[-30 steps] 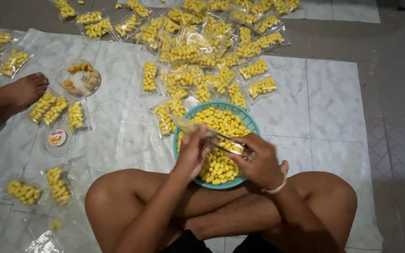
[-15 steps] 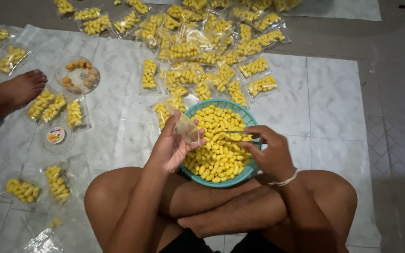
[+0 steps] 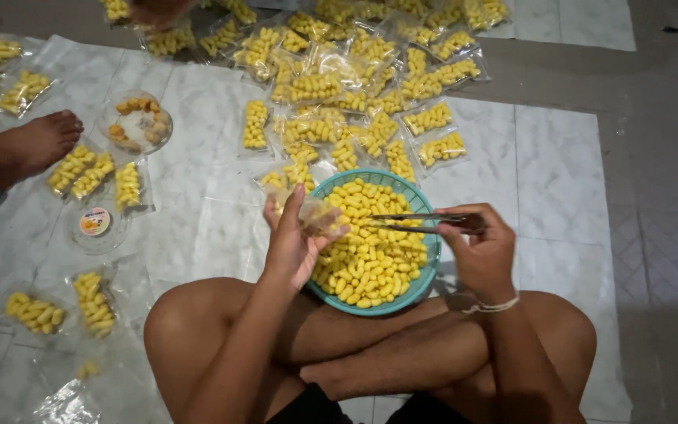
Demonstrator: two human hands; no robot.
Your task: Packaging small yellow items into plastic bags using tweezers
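Note:
I sit cross-legged over a teal bowl [image 3: 428, 267] heaped with small yellow snack pieces [image 3: 370, 259]. My left hand [image 3: 292, 239] holds a small clear plastic bag [image 3: 317, 213] at the bowl's left rim. My right hand [image 3: 480, 251] grips metal tongs [image 3: 410, 222], their tips pointing left toward the bag over the bowl.
Many filled clear packets of yellow snacks [image 3: 339, 86] lie beyond the bowl on a marble-patterned sheet [image 3: 559, 165]. More packets [image 3: 92, 169] and a round lidded tub [image 3: 136, 122] lie at left beside another person's bare foot [image 3: 25, 145]. Empty bags [image 3: 64, 404] lie at lower left.
My hands have drawn apart: the left hand with the bag shifted left off the bowl's middle, and the right hand with the tongs moved right.

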